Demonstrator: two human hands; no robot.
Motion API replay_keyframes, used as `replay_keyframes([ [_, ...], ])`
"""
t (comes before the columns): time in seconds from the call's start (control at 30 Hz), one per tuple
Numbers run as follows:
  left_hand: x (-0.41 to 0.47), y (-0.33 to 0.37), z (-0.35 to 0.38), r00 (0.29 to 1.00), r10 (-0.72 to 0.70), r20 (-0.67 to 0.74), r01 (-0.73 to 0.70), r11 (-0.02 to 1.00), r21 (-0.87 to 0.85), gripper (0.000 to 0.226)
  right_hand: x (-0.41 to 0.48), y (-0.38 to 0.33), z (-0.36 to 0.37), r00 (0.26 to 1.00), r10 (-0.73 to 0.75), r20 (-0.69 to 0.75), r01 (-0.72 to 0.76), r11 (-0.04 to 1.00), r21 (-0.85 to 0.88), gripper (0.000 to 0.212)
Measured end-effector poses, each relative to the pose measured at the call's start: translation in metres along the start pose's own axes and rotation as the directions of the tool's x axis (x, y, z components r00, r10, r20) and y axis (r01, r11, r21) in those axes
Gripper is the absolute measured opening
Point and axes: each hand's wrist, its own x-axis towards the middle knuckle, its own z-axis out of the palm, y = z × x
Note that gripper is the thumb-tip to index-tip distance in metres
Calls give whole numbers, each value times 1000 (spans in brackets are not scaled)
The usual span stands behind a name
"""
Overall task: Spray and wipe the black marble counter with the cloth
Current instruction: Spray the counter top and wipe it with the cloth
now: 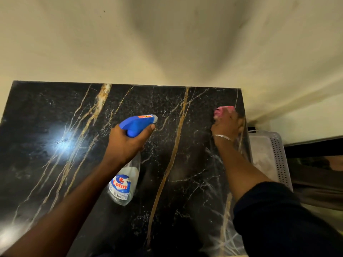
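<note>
At the left and centre of the frame lies the black marble counter (46, 112), hard and glossy, with gold veins and a bright reflection of a lamp in the left part. On such a polished stone I think a wet film will be slippery.

In the centre my left hand (128, 141) grips the spray bottle (130, 175) at its neck. My fingers are closed around it under the blue head, the forefinger lies along the trigger, and the nozzle points toward the far side. The bottle is clear plastic and seems nearly empty, so I judge it is light and a little squashy. The neck is the best place to hold it.

Toward the upper right my right hand (227, 125) is on the pink cloth (223, 110), near the far right corner of the counter. My fingers are bent over the bunched cloth and hold it down on the stone, though this part is blurred. The cloth is soft and limp, so it is better to keep it gathered under the whole hand.

At the right edge, beside the counter, stands a white perforated basket (274, 156).
</note>
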Motion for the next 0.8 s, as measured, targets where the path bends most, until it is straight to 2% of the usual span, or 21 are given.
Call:
replay_keyframes([
  [0.1, -3, -2, 1, 1000, 3, 8, -3, 1000, 26, 13, -41, -44, 13, 988, -149, 24, 150, 989, -10, 57],
  [0.2, -6, 1, 2, 1000, 4, 8, -4, 1000, 29, 13, -73, -74, 26, 940, -334, 71, 336, 942, -8, 55],
  [0.27, -9, 3, 2, 1000, 0, 15, 0, 1000, 22, 12, -77, -69, 27, 892, -440, 104, 445, 895, -31, 57],
  [0.33, -12, 3, 2, 1000, -6, 27, 6, 1000, 23, 13, -65, -47, 21, 867, -484, 117, 490, 871, -35, 57],
  [0.4, -15, 1, 4, 999, -25, 35, 24, 1000, 17, 13, -49, -15, 13, 913, -397, 96, 401, 916, -26, 57],
  [0.5, -20, 3, 8, 999, -32, 32, 33, 999, -4, 9, -20, 38, -4, 982, -185, 40, 187, 981, -42, 55],
  [0.6, -22, 6, 8, 999, -21, 46, 21, 1000, -10, 9, -3, 61, -16, 999, -5, 35, 6, 999, -34, 54],
  [0.67, -23, 6, 7, 999, -11, 37, 11, 1000, -1, 10, -5, 51, -16, 997, 82, 8, -82, 997, -13, 54],
  [0.73, -24, 4, 5, 1000, -13, 25, 13, 1000, -4, 11, -16, 30, -11, 998, 62, 1, -62, 998, -13, 53],
  [0.8, -25, 2, 3, 1000, -16, 22, 16, 1000, 2, 15, -33, 1, -4, 998, -63, 21, 64, 998, -27, 49],
])
